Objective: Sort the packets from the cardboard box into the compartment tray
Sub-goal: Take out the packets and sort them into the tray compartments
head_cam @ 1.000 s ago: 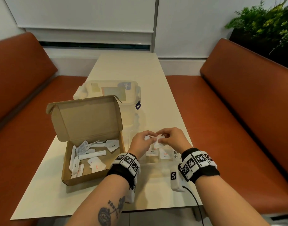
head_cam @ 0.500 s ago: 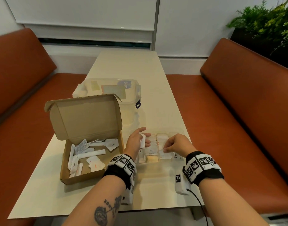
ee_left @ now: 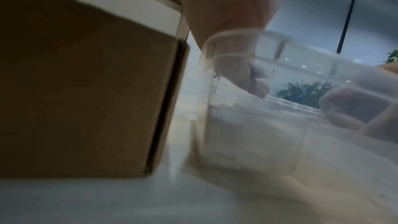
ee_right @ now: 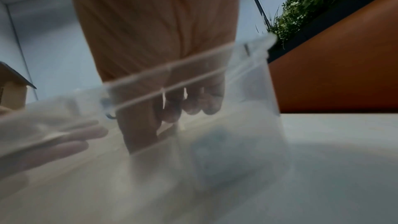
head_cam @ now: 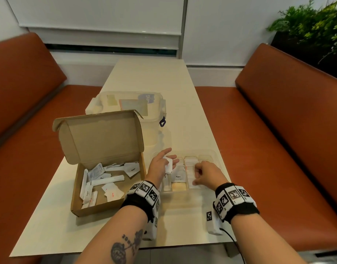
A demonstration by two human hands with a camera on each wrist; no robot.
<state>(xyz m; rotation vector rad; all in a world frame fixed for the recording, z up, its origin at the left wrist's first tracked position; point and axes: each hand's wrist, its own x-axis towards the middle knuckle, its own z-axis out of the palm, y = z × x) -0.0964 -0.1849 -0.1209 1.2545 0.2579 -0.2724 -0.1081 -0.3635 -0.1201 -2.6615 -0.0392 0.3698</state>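
An open cardboard box (head_cam: 99, 211) on the left holds several white packets (head_cam: 108, 180). Right of it lies the clear compartment tray (head_cam: 208, 153), with packets in some compartments. My left hand (head_cam: 168, 159) hovers over the tray's left end, holding a white packet (head_cam: 168, 166) against its fingers with the thumb. My right hand (head_cam: 199, 175) is inside the tray's middle compartments, fingers curled and thumb down on the packets there; a grip is not visible. The left wrist view shows the box wall (ee_left: 86, 91) beside the tray wall (ee_left: 247, 134). In the right wrist view my curled fingertips (ee_right: 172, 113) show through the tray.
A clear lidded plastic container (head_cam: 129, 103) stands behind the box. The long cream table (head_cam: 150, 77) runs away from me between two orange benches (head_cam: 278, 130). A green plant (head_cam: 312, 25) is at the far right.
The hands, together above the tray a second ago, have parted. The left kept a packet and moved left; the right went down into the tray.
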